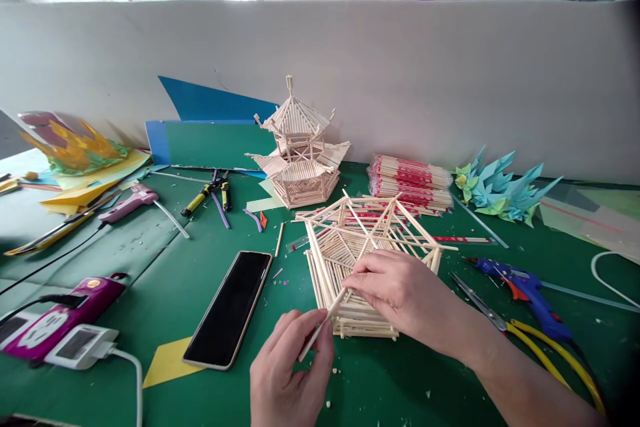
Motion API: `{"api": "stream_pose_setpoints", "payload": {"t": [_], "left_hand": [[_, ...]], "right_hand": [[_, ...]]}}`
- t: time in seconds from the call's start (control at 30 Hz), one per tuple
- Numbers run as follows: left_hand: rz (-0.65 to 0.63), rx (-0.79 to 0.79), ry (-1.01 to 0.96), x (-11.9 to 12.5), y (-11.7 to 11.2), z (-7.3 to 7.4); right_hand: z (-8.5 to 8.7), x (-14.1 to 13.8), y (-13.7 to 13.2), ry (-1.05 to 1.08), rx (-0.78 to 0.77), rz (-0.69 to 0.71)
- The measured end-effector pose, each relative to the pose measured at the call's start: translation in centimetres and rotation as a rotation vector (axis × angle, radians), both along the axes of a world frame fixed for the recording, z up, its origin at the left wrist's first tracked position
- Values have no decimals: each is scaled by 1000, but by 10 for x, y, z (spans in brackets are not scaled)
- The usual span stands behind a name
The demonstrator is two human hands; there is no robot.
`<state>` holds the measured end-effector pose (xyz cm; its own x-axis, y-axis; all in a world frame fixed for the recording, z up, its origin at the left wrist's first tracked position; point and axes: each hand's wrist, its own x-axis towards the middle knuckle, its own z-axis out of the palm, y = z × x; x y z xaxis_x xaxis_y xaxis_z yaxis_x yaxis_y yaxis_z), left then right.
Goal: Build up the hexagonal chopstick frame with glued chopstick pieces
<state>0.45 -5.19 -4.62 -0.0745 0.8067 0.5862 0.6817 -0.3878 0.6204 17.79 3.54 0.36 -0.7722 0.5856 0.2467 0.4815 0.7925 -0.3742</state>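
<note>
As the left hand [296,365] pinches a wooden stick [337,303], the right hand [397,285] grips its far end, seemingly for steadiness.

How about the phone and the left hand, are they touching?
Apart: the head view shows green table between the phone and the left hand.

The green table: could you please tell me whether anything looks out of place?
Small pale bits lie scattered near the left hand, and a loose stick lies beside the phone; they look like stray offcuts.
</note>
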Motion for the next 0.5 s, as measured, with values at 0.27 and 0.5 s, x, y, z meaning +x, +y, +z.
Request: {"api": "stream_pose_setpoints", "payload": {"t": [0.27,0.5], "left_hand": [[17,17,62,-2,-2,-7],[12,29,52,-1,-3,-6]], "right_hand": [[1,-1,-1,-12,0,-5],[3,0,-1,-34,-4,-13]]}}
